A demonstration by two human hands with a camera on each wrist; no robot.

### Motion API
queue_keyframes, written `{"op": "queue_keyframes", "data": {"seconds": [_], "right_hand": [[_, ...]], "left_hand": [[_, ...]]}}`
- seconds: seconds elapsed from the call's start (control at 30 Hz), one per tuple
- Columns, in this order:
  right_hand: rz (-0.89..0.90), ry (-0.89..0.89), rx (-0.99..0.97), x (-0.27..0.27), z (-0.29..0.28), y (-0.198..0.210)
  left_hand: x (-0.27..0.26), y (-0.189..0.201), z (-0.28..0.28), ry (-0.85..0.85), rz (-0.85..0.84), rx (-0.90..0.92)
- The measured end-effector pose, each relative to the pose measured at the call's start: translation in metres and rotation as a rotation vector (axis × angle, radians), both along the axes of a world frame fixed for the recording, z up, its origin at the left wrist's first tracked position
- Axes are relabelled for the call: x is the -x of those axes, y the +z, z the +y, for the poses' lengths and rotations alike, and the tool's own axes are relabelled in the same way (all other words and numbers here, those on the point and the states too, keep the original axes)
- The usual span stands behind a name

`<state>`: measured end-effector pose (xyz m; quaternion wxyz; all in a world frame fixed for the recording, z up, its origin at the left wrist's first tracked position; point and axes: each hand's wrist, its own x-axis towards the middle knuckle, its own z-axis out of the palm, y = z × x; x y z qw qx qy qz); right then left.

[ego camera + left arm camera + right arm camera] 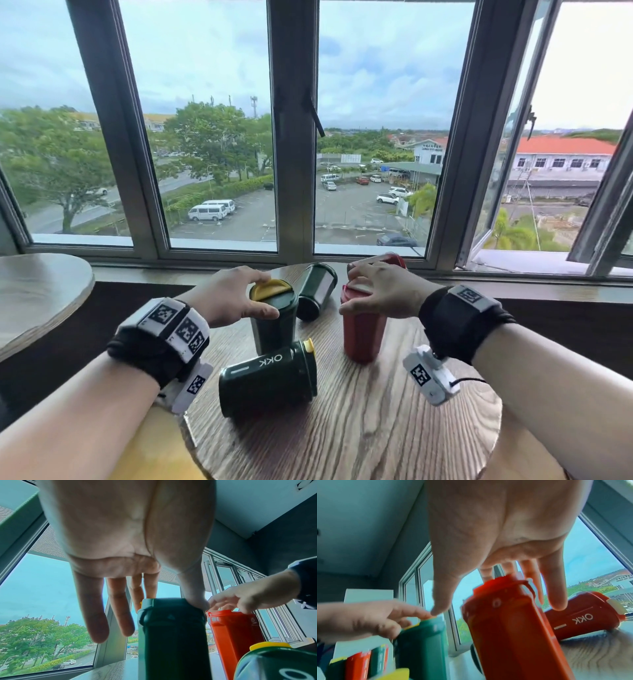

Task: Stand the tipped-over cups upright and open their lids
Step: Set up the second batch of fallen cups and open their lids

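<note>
A dark green cup [274, 329] [171, 642] with a yellow lid stands upright on the round wooden table [376, 428]. My left hand [265, 294] [176, 600] grips its lid, thumb on the near rim, two fingers behind. To its right stands a red cup [363, 335] [513, 635]. My right hand [352, 291] [488, 582] curls its fingers over the red lid, thumb apart. A green cup [267, 380] lies tipped at the front. Another green cup [317, 291] and a second red cup [394, 260] [583, 618] lie tipped at the back.
A second table [41, 291] stands to the left. The window sill [205, 270] runs just behind the cups, and one pane [513, 205] at the right is swung open. The near part of the round table is bare wood.
</note>
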<state>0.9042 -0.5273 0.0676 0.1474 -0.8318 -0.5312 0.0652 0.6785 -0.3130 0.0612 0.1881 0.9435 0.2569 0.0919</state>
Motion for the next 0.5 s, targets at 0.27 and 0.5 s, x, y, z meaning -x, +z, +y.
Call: {"op": "queue_keyframes", "data": {"seconds": [0.27, 0.5], "right_hand": [[0.068, -0.114, -0.12, -0.084, -0.006, 0.02], [-0.211, -0.095, 0.085, -0.174, 0.022, -0.006]], "left_hand": [[-0.001, 0.0, 0.0, 0.004, 0.013, 0.043], [-0.007, 0.004, -0.01, 0.083, 0.032, 0.087]]}}
